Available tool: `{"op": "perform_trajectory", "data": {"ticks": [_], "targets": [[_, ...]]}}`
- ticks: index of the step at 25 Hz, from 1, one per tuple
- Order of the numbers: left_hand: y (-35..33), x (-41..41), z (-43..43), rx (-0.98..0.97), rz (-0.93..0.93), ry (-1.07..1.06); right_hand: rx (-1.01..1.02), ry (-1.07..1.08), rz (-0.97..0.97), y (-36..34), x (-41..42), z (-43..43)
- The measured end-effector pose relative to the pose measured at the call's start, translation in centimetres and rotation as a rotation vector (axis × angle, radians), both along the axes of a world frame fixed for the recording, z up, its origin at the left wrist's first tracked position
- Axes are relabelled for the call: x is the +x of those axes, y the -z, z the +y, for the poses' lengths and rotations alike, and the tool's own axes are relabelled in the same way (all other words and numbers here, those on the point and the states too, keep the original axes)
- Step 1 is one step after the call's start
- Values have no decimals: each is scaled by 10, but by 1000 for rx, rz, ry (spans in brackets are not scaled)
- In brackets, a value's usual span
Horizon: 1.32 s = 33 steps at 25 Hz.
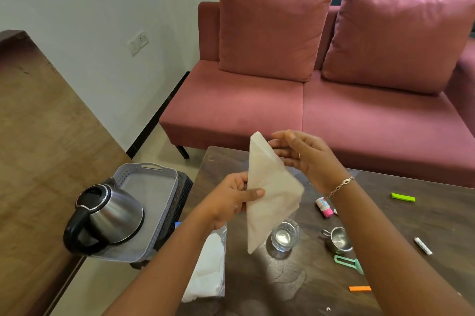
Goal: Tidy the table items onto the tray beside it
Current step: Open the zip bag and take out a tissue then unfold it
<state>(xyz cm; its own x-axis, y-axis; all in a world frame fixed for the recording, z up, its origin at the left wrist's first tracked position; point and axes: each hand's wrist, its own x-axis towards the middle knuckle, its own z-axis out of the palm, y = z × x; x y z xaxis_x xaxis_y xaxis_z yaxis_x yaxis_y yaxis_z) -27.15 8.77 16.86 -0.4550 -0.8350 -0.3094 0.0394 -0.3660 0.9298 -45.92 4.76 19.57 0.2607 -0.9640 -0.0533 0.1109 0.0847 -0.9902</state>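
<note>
A white paper napkin (272,192), folded into a triangle, hangs above the dark wooden table (321,285). My left hand (234,200) pinches its left edge with thumb and fingers. My right hand (305,153) is up behind its top right edge, fingers spread, touching or nearly touching it. A grey plastic tray (159,187) sits on a black stool left of the table, and a steel kettle (105,215) with a black handle stands on it. On the table lie a clear glass (285,237), a small steel cup (338,240) and a packet of napkins (208,269).
Also on the table: a small pink-capped bottle (323,207), a green strip (403,197), an orange strip (359,288), a mint green peeler (349,263) and a white stick (422,245). A pink sofa (334,99) stands behind; a wooden counter (38,135) is at left.
</note>
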Motion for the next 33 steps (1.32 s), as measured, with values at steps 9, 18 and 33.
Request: {"op": "perform_trajectory", "data": {"ticks": [9,18,33], "targets": [[28,7,1,110,82,-283,410,17,-32,53,18,34],[79,17,-28,6,-370,-165,-90,314,868,75,13,-9],[166,13,-109,-279,-881,253,-40,-63,1440,237,-29,-136]]}}
